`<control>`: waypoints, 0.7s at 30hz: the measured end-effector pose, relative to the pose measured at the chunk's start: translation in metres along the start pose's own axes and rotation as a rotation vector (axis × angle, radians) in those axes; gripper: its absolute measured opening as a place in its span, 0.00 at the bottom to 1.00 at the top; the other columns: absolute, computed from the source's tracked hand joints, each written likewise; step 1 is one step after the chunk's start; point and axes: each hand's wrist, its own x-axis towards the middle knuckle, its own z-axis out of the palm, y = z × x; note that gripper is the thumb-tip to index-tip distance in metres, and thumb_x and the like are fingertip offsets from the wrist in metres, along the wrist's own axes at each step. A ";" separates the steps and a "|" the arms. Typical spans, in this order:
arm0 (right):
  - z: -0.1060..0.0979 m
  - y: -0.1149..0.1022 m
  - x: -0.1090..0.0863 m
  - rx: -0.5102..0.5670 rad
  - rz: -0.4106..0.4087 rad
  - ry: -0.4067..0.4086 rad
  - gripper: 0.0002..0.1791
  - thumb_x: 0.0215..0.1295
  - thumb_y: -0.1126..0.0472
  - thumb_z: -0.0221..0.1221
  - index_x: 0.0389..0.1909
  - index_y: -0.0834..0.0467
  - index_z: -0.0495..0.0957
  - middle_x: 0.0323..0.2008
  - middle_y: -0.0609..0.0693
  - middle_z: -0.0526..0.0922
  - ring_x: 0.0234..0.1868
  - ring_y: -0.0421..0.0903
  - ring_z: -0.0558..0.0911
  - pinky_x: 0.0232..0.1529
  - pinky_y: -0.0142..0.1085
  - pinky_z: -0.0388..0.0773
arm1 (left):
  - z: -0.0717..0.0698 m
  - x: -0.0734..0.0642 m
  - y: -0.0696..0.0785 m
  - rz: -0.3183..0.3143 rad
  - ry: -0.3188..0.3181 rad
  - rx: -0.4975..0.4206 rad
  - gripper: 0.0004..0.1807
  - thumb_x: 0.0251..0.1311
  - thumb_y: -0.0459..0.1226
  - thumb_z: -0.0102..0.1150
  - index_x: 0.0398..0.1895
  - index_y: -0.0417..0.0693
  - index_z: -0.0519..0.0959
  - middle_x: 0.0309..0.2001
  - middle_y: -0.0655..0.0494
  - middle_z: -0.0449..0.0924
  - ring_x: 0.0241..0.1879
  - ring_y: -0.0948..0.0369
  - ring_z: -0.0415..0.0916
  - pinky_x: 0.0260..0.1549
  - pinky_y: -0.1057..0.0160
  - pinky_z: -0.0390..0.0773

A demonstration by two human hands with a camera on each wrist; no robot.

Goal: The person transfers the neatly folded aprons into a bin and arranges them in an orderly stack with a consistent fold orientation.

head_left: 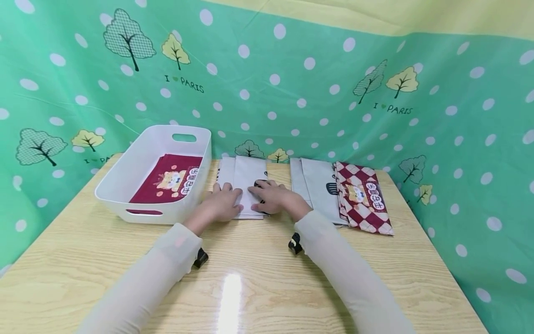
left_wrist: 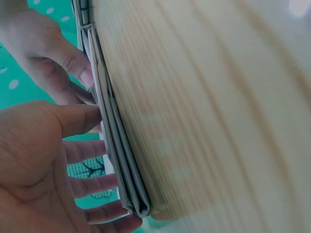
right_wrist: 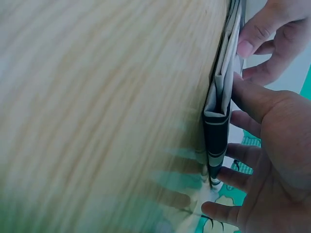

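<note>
A folded pale grey cloth with black print lies on the table between the two hands. My left hand rests on its left part with fingers spread. From the right, my right hand touches its top near the black print. Several stacked layers of the folded cloth show edge-on in the left wrist view, with the left hand against it, fingers extended. In the right wrist view, the right hand has its thumb on top and its fingers stretched along the printed side.
A white plastic basket at the left contains a folded dark red cloth with a cartoon animal. To the right lie another folded grey cloth and a red-and-white checked folded cloth. A green dotted curtain hangs behind the wooden table.
</note>
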 end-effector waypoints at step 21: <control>0.002 0.023 -0.010 0.153 0.040 0.207 0.33 0.73 0.48 0.61 0.75 0.53 0.67 0.74 0.60 0.65 0.72 0.61 0.67 0.71 0.54 0.66 | 0.000 0.008 0.011 -0.017 0.043 -0.112 0.33 0.72 0.49 0.56 0.75 0.43 0.67 0.69 0.34 0.64 0.59 0.37 0.62 0.55 0.38 0.73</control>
